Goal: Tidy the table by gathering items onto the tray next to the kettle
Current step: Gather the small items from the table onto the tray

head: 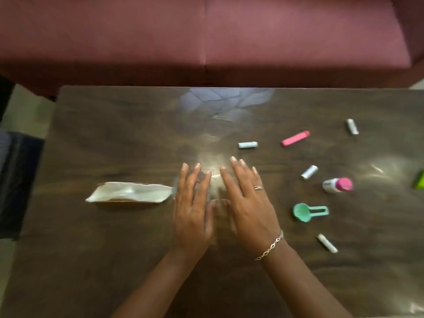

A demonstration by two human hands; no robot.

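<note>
My left hand (193,203) and my right hand (247,200) lie flat and side by side over the middle of the dark wooden table (114,260), fingers spread, holding nothing. A long white tray (130,192) lies just left of my left hand. To the right are scattered small items: a pale blue tube (247,145), a pink stick (295,138), a teal scoop (308,211), a small bottle with a pink cap (337,185), and three silver-white tubes (352,126) (309,172) (327,243). No kettle is in view.
A maroon sofa (206,37) runs along the table's far edge. A green object (419,180) is cut off at the right edge. Dark fabric (16,180) sits beside the table on the left.
</note>
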